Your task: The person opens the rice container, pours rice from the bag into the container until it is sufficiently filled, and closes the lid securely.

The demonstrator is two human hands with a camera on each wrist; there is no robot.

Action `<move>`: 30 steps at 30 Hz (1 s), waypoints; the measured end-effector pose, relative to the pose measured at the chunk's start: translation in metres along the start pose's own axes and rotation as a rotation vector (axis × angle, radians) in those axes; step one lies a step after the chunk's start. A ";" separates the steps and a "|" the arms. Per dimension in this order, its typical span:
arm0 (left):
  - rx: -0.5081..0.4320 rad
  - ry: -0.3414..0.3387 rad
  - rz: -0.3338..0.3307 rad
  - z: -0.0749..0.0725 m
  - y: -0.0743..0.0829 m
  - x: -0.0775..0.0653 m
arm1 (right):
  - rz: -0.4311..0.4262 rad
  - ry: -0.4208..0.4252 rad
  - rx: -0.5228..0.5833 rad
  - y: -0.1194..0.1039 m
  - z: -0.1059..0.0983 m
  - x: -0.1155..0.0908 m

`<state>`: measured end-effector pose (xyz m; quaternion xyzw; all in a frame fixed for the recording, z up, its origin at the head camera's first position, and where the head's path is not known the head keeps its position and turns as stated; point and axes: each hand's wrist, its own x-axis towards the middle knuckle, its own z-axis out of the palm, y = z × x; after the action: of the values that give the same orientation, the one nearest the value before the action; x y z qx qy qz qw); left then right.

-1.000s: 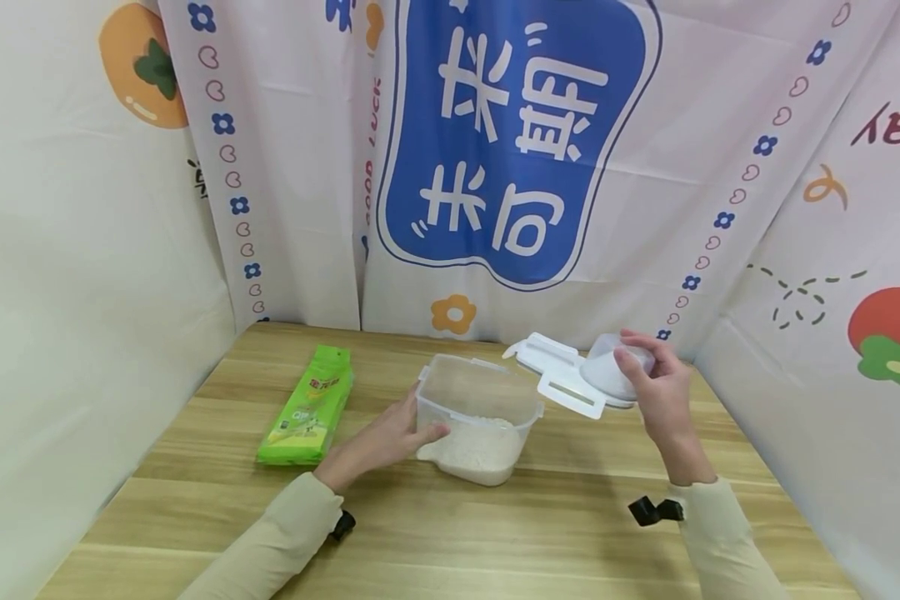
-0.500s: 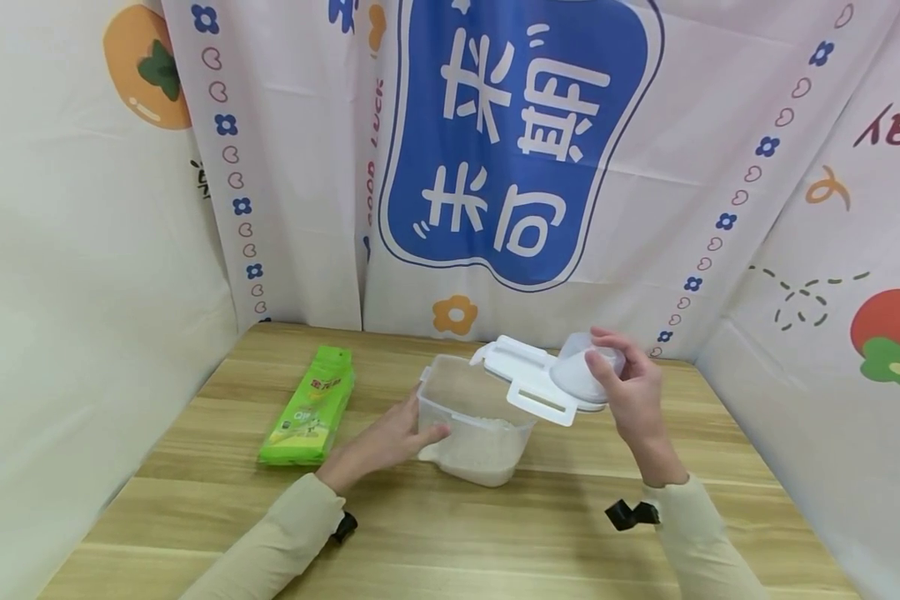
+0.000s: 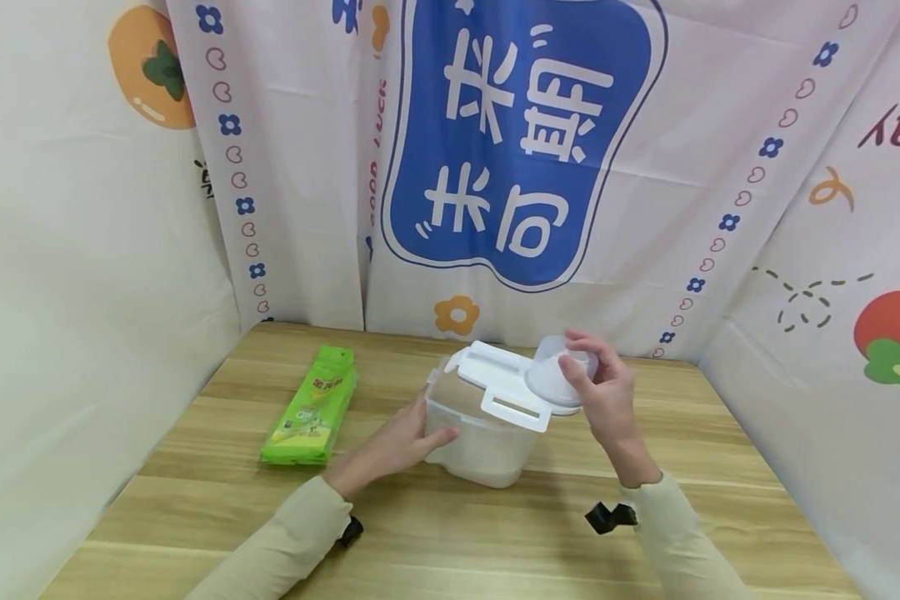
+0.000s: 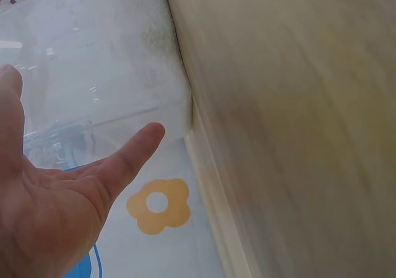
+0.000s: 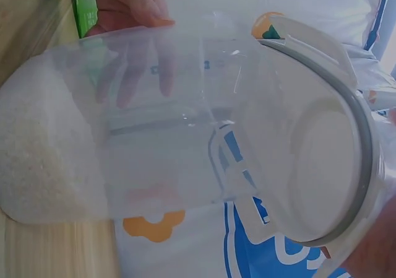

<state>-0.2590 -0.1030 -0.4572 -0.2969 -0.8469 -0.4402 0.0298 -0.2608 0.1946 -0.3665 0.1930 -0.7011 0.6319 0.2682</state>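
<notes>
A clear plastic storage container [image 3: 487, 446] stands on the table with white rice [image 5: 37, 154] in its bottom. My left hand [image 3: 390, 450] holds it at its left side, thumb along the front and fingers spread behind, seen through the wall in the right wrist view. In my right hand [image 3: 609, 402] is the white lid [image 3: 495, 377], gripped by the translucent cup [image 3: 551, 377] on its top. The lid is tilted, its left end over the container's opening and its side flaps sticking out. A grey seal [image 5: 365, 148] runs round its underside.
A green packet [image 3: 311, 408] lies on the wooden table [image 3: 450, 546] to the left of the container. White printed curtains [image 3: 307, 192] hang close behind the table and at both sides.
My right hand has brought the lid leftward from beside the container to over its opening. The left hand and the container have hardly moved.
</notes>
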 end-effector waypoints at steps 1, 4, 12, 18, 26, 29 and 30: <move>0.005 -0.003 -0.014 0.000 0.000 0.000 | -0.006 -0.006 0.010 0.000 0.002 -0.001; 0.008 -0.004 -0.045 0.001 0.002 -0.001 | -0.022 -0.029 0.024 0.001 0.006 -0.003; 0.009 -0.005 -0.051 0.006 0.004 0.001 | -0.083 -0.058 0.056 0.005 0.016 -0.006; 0.043 -0.002 -0.054 0.005 0.004 0.001 | -0.136 -0.077 0.087 0.009 0.022 -0.008; 0.108 -0.008 -0.098 0.006 0.003 -0.001 | -0.172 -0.093 0.113 0.010 0.031 -0.012; 0.135 -0.007 -0.099 0.006 0.004 -0.001 | -0.181 -0.098 0.109 0.010 0.033 -0.013; 0.138 -0.006 -0.097 0.006 0.004 -0.001 | -0.184 -0.098 0.111 0.009 0.034 -0.013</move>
<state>-0.2548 -0.0970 -0.4580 -0.2540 -0.8887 -0.3807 0.0265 -0.2606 0.1616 -0.3836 0.3016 -0.6567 0.6323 0.2795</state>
